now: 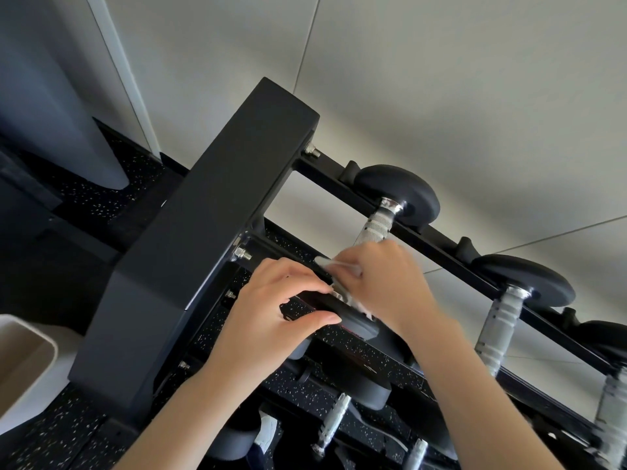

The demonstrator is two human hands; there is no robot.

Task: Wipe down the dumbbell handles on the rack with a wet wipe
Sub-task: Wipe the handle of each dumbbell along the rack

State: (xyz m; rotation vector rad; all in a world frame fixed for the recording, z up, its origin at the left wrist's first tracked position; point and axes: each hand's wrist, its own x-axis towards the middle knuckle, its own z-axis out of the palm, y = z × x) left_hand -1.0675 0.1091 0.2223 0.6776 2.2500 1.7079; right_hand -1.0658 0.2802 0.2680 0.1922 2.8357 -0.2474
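at the left end of the black steel dumbbell rack [210, 232], top tier. my right hand [383, 286] has its fingers curled round the white wet wipe [342, 266], wrapped on the near part of the knurled silver handle [376, 225] of the first black round-headed dumbbell [400, 191]. the wipe is bunched and partly hidden under my palm; a crumpled edge shows near the dumbbell's near head [353, 322]. my left hand [271, 313] grips that near head, thumb below and fingers above, steadying it on the rail.

progress, as i judge it: this is the first handle on the row and only its near stretch is under the wipe; the far stretch up by the back head sits bare. whether it has been wiped i cannot tell, no wet sheen reads clearly. the second ribbed grey handle [498, 330] to the right and a third at the frame edge [614, 401] are untouched by my hands now. lower tier shows more silver handles [334, 418], also waiting. so: early, most of the rack left.

a beige bin [23, 354] stands on the speckled black rubber floor [112, 184] at left.
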